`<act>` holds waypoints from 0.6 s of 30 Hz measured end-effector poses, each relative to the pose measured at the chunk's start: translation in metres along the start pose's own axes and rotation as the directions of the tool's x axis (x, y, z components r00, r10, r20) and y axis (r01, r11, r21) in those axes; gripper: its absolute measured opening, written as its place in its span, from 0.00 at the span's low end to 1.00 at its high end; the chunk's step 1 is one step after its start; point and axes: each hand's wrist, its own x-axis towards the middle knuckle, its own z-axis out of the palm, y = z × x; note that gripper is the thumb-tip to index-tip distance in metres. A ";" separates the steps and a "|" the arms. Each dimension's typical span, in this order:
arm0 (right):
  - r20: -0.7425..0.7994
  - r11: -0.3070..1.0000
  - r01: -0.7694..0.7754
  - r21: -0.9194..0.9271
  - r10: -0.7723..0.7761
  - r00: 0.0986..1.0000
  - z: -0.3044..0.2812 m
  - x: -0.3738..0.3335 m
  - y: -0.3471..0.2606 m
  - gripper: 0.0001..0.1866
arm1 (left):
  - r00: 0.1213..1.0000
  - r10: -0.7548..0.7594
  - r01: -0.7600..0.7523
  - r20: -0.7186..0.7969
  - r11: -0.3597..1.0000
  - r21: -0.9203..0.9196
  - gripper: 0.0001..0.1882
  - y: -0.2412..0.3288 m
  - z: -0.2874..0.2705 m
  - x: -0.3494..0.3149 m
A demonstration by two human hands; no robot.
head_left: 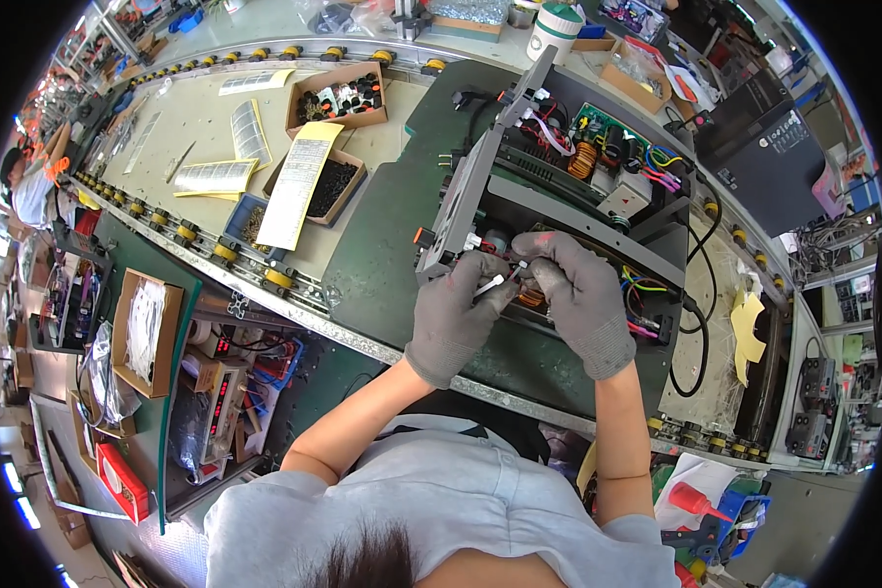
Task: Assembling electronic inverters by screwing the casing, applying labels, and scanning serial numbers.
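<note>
Both of my hands wear grey knit gloves and meet at the near side of an open dark metal equipment frame [559, 199]. My left hand [457, 312] is closed, its thumb and fingers pinching a short narrow white piece [490, 284]. My right hand [586, 302] is closed too, fingertips pinched around a thin wire with a small white end [522, 265]. Inside the frame sit a green circuit board [598, 125], a copper coil [583, 160] and coloured wires [664, 162]. My fingers partly hide the parts beneath them.
The frame rests on a dark green board [382, 235] over a roller conveyor. Leftward are boxes of small parts [338, 98] and printed yellow-edged sheets [299, 186]. A box of white strips [145, 333] stands lower left. Black cables [701, 333] loop at the right.
</note>
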 end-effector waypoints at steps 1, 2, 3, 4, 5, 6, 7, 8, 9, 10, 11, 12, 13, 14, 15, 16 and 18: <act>-0.001 1.000 0.000 0.000 0.000 1.000 0.000 0.000 0.002 0.11 | 1.000 0.003 -0.003 -0.001 1.000 0.016 0.12 0.001 0.000 0.000; -0.001 0.999 0.042 -0.017 -0.042 0.999 0.000 0.000 0.005 0.11 | 1.000 0.004 -0.004 0.000 1.000 0.015 0.12 0.001 0.000 0.000; 0.002 0.996 0.084 -0.033 -0.084 0.996 0.001 0.000 0.007 0.11 | 1.000 0.004 -0.003 -0.007 1.000 0.015 0.12 0.002 0.000 -0.001; 0.002 0.996 0.085 -0.032 -0.085 0.996 0.002 -0.001 0.006 0.11 | 1.000 0.003 -0.003 -0.014 1.000 0.014 0.12 0.002 0.000 -0.001; 0.000 0.996 0.084 -0.041 -0.084 0.996 0.003 -0.002 0.004 0.10 | 1.000 0.003 -0.003 -0.014 1.000 0.015 0.12 0.001 0.000 -0.001; -0.006 0.995 0.083 -0.051 -0.083 0.997 0.003 -0.002 0.003 0.10 | 1.000 0.004 -0.004 -0.015 1.000 0.009 0.12 0.001 0.000 -0.001; -0.008 0.995 0.083 -0.052 -0.084 0.996 0.003 -0.002 0.003 0.10 | 1.000 0.006 -0.005 -0.017 1.000 0.002 0.13 0.001 0.000 -0.001; -0.003 0.996 0.073 -0.053 -0.073 0.997 0.004 -0.002 0.004 0.10 | 1.000 0.007 -0.007 -0.016 1.000 0.001 0.13 -0.001 0.000 -0.001; 0.000 0.997 0.063 -0.055 -0.063 0.998 0.004 -0.003 0.005 0.10 | 0.999 0.041 -0.041 -0.014 0.999 0.000 0.13 -0.003 0.000 0.000; -0.004 0.996 0.062 -0.057 -0.063 0.998 0.006 -0.003 0.007 0.10 | 0.997 0.075 -0.075 -0.012 0.997 -0.001 0.14 -0.005 0.000 0.000; -0.024 0.999 0.036 -0.036 -0.037 0.999 0.008 -0.004 0.011 0.09 | 0.997 0.078 -0.078 -0.009 0.997 -0.004 0.14 -0.006 0.001 0.000; -0.041 1.000 0.011 -0.013 -0.011 0.999 0.011 -0.004 0.012 0.08 | 0.995 0.095 -0.095 -0.012 0.995 -0.022 0.14 -0.008 0.000 -0.001; -0.041 1.000 0.012 -0.014 -0.012 0.999 0.011 -0.005 0.012 0.08 | 0.994 0.112 -0.113 -0.016 0.993 -0.040 0.15 -0.009 0.000 -0.002; -0.047 0.996 0.048 -0.070 -0.051 0.998 0.011 -0.007 0.012 0.07 | 0.993 0.113 -0.114 -0.016 0.993 -0.042 0.15 -0.012 0.001 -0.004; -0.049 0.988 0.086 -0.126 -0.092 0.995 0.011 -0.007 0.011 0.06 | 0.991 0.132 -0.133 -0.034 0.991 -0.009 0.17 -0.015 0.002 -0.007; -0.049 0.988 0.088 -0.127 -0.095 0.994 0.011 -0.010 0.008 0.06 | 0.987 0.152 -0.151 -0.051 0.988 0.023 0.18 -0.019 0.003 -0.010; -0.008 0.957 0.172 -0.235 -0.179 0.984 0.010 -0.015 0.001 0.06 | 0.962 0.249 -0.240 -0.109 0.967 0.085 0.20 -0.028 0.006 -0.014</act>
